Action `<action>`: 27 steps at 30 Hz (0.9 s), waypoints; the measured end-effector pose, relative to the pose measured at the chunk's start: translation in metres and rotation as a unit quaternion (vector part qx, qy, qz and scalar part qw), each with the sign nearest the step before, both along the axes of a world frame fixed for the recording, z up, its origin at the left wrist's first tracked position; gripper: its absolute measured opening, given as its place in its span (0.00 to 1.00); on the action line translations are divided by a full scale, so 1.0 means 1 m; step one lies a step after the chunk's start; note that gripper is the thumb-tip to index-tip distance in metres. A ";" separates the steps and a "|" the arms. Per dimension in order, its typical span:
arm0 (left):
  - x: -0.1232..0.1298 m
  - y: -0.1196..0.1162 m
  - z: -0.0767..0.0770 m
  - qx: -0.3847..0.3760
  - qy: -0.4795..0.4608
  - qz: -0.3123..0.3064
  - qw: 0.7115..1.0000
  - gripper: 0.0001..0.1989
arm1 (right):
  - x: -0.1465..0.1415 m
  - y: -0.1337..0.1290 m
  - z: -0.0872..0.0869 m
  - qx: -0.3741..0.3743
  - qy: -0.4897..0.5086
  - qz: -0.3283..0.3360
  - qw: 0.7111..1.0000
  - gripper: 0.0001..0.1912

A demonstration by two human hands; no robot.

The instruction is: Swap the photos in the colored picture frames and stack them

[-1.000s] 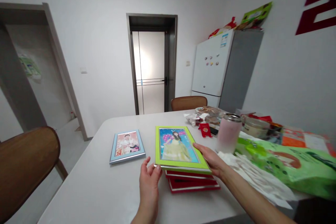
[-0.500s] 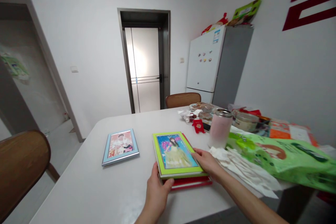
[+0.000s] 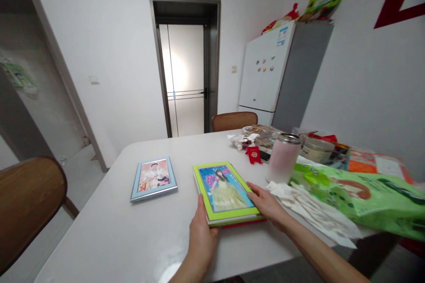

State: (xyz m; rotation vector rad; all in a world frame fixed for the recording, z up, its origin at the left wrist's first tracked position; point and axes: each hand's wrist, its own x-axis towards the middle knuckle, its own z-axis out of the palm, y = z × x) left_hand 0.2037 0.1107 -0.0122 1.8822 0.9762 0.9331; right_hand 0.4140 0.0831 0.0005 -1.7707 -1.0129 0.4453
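Observation:
A yellow-green picture frame [image 3: 217,217] showing a figure in a pale yellow dress is gripped between my two hands. My left hand [image 3: 200,234] closes on its lower left corner, thumb under the near edge. On the right side, my right hand [image 3: 265,203] holds the edge with fingers over the border. Beneath it a red item [image 3: 244,223] shows only as a thin strip; whether my hands hold that too is hidden. To the left, a light blue picture frame [image 3: 154,179] with a pink photo lies flat on the white table [image 3: 133,234].
Right of my hands are crumpled white tissues [image 3: 308,208], a green plastic package [image 3: 365,194] and a pink tumbler [image 3: 284,157]. A small red card [image 3: 254,154] and food containers [image 3: 317,149] sit farther back. Brown chairs [image 3: 29,208] stand left and behind the table.
The green frame now covers most of the red item, which showed more below it before. My left thumb has moved from the frame's front edge to underneath. The view has tilted slightly down.

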 end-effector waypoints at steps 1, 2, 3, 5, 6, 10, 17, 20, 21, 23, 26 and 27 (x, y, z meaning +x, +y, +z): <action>0.004 0.006 0.001 0.006 0.005 0.004 1.000 0.40 | 0.002 0.007 0.002 -0.013 0.000 0.016 1.000 0.21; 0.009 0.011 0.002 0.013 0.011 0.008 1.000 0.40 | 0.004 0.014 0.003 -0.026 -0.001 0.033 0.999 0.21; 0.013 0.015 0.003 0.018 0.018 0.011 1.000 0.39 | 0.006 0.021 0.006 -0.038 -0.001 0.047 0.998 0.21; 0.015 0.024 0.006 0.030 0.031 0.011 0.999 0.39 | 0.011 0.032 0.010 -0.059 -0.007 0.058 0.997 0.21; 0.013 0.027 0.008 0.039 0.039 0.008 0.998 0.40 | 0.013 0.036 0.013 -0.067 -0.014 0.053 0.996 0.21; -0.025 0.047 0.017 0.082 0.095 0.005 0.992 0.43 | 0.010 0.033 0.026 -0.063 -0.066 -0.015 0.996 0.25; -0.114 0.095 0.030 0.106 0.239 0.110 0.959 0.25 | -0.108 0.009 0.035 0.115 -0.049 0.177 0.976 0.17; -0.124 0.080 0.028 0.123 0.277 0.103 0.947 0.18 | -0.154 0.016 0.019 0.091 -0.015 0.236 0.968 0.18; -0.126 0.070 0.026 0.128 0.284 0.099 0.945 0.16 | -0.163 0.020 0.012 0.075 -0.005 0.233 0.970 0.19; -0.128 0.043 0.022 0.138 0.292 0.086 0.942 0.13 | -0.173 0.028 0.003 0.052 0.032 0.214 0.975 0.21; -0.131 0.004 0.016 0.150 0.291 0.062 0.943 0.19 | -0.179 0.034 0.000 0.028 0.183 0.177 0.967 0.24; -0.131 -0.006 0.015 0.154 0.287 0.053 0.944 0.22 | -0.180 0.033 0.002 0.014 0.257 0.165 0.952 0.26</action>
